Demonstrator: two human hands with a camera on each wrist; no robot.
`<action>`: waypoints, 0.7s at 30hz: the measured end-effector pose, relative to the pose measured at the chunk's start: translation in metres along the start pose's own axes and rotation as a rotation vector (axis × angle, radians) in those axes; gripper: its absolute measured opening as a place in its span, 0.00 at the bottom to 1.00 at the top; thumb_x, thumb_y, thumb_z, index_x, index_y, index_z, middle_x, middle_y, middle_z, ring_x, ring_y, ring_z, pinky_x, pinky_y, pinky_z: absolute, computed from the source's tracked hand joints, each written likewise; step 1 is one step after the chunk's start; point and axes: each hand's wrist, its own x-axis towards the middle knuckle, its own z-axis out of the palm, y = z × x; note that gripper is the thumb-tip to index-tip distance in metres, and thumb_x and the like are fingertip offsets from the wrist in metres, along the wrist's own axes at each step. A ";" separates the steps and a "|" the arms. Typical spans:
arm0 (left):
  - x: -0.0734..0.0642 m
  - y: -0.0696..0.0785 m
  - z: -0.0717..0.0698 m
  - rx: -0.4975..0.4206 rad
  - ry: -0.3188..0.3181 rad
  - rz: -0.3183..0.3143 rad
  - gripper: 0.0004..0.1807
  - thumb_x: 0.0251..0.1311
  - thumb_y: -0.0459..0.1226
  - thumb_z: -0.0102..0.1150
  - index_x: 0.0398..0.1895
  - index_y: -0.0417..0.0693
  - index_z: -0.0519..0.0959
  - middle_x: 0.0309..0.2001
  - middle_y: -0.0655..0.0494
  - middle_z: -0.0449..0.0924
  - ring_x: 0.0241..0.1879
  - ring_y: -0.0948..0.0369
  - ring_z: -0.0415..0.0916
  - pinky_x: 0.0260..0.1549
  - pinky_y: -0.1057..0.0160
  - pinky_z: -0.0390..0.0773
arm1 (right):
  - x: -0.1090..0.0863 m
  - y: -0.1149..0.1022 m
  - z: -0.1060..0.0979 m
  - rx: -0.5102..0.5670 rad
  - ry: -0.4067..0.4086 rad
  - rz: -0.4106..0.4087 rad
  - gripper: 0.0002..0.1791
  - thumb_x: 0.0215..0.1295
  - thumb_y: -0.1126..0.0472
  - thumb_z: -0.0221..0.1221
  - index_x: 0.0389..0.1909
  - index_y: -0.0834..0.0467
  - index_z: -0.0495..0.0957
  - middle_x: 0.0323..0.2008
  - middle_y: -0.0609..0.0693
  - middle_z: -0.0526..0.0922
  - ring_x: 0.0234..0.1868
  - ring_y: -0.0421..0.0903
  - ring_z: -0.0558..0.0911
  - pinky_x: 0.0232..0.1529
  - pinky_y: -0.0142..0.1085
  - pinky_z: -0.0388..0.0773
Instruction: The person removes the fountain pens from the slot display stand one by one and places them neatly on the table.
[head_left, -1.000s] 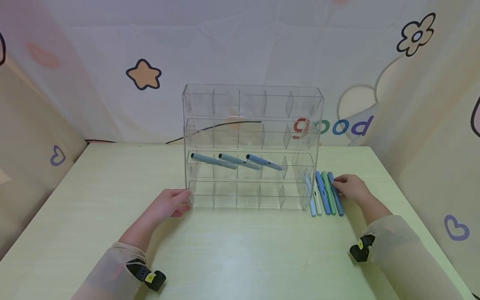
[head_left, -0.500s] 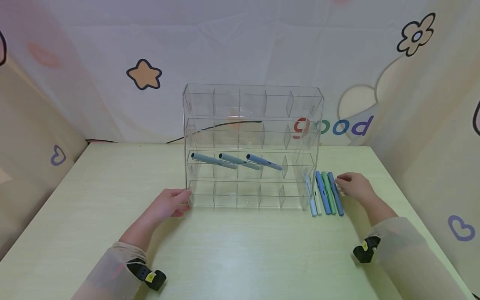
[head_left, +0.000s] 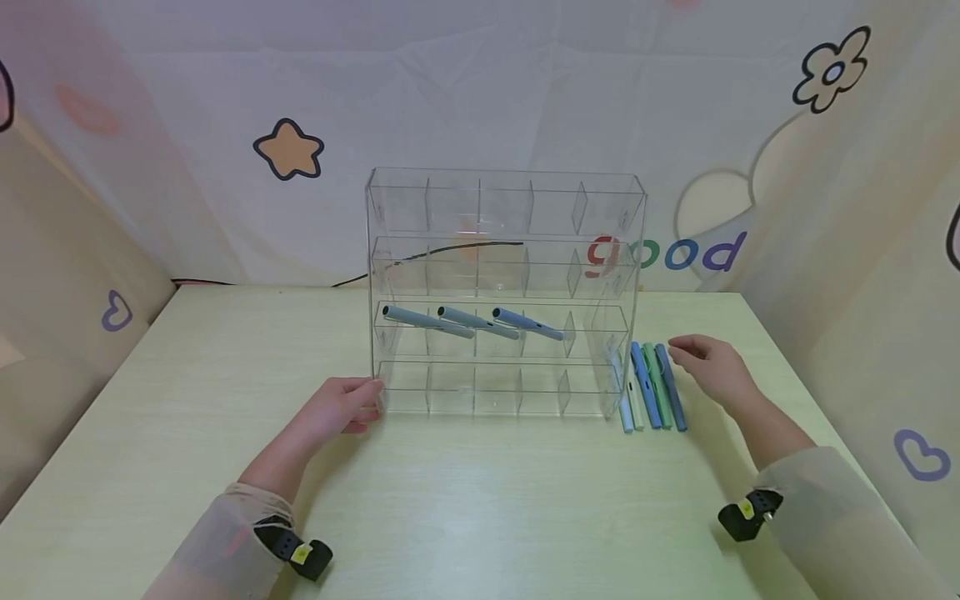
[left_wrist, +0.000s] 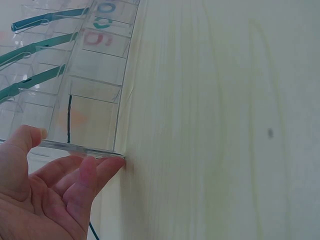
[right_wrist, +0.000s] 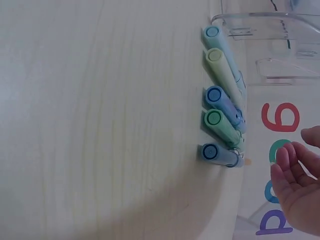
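A clear acrylic rack (head_left: pixel 498 292) with divided tiers stands on the table. Three capped pens lie slanted in its second tier from the bottom: a grey-teal pen (head_left: pixel 427 322), another grey-teal pen (head_left: pixel 477 322) and a blue pen (head_left: pixel 527 323). My left hand (head_left: pixel 347 407) grips the rack's lower left side, thumb (left_wrist: pixel 26 139) on one face of the panel and fingers on the other. Several pens (head_left: pixel 658 387) in blue, green and pale shades lie side by side at the rack's right. Just beyond the outermost dark blue pen (right_wrist: pixel 220 155), my right hand (head_left: pixel 712 367) hovers with loosely bent fingers, holding nothing.
The pale wooden table (head_left: pixel 465 508) runs back to a printed curtain (head_left: pixel 517 92). Patterned side curtains border both sides. A dark cable (head_left: pixel 201 282) shows at the table's back edge, and a black line continues behind the rack.
My right hand has drawn away from the dark blue pen, to the right and slightly back, leaving the pens lying in their row. My left hand and the rack have stayed put.
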 end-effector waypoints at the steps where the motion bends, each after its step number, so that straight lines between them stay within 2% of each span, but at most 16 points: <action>1: 0.000 0.000 0.000 -0.001 0.001 0.000 0.28 0.69 0.45 0.44 0.61 0.31 0.67 0.59 0.34 0.68 0.50 0.47 0.76 0.40 0.59 0.79 | -0.001 -0.002 0.000 0.001 0.006 -0.011 0.28 0.73 0.50 0.43 0.60 0.69 0.65 0.57 0.69 0.68 0.57 0.64 0.68 0.57 0.54 0.66; 11: 0.000 -0.001 0.000 0.001 0.002 0.005 0.28 0.69 0.45 0.44 0.61 0.31 0.67 0.58 0.34 0.69 0.50 0.48 0.76 0.41 0.58 0.79 | -0.014 -0.022 0.000 0.078 0.076 -0.107 0.30 0.71 0.46 0.45 0.60 0.67 0.67 0.53 0.66 0.74 0.54 0.59 0.73 0.58 0.53 0.66; 14: -0.001 -0.001 0.000 -0.004 0.000 0.013 0.28 0.69 0.45 0.44 0.61 0.30 0.67 0.58 0.33 0.68 0.50 0.47 0.76 0.41 0.58 0.79 | -0.018 -0.029 0.001 0.087 0.113 -0.138 0.28 0.71 0.47 0.45 0.59 0.66 0.68 0.52 0.64 0.75 0.50 0.48 0.76 0.56 0.39 0.70; 18: -0.003 0.001 -0.001 -0.001 -0.006 0.016 0.29 0.69 0.47 0.45 0.62 0.31 0.66 0.59 0.33 0.68 0.51 0.47 0.76 0.42 0.58 0.79 | -0.021 -0.038 0.004 0.131 0.169 -0.204 0.23 0.71 0.52 0.48 0.56 0.66 0.71 0.49 0.61 0.77 0.42 0.31 0.76 0.46 0.20 0.71; 21: -0.003 0.002 0.000 0.005 -0.012 0.012 0.30 0.69 0.47 0.45 0.62 0.31 0.65 0.59 0.34 0.68 0.51 0.47 0.76 0.42 0.58 0.79 | -0.022 -0.043 0.008 0.173 0.218 -0.262 0.20 0.70 0.56 0.49 0.53 0.67 0.74 0.45 0.56 0.79 0.40 0.28 0.76 0.43 0.17 0.70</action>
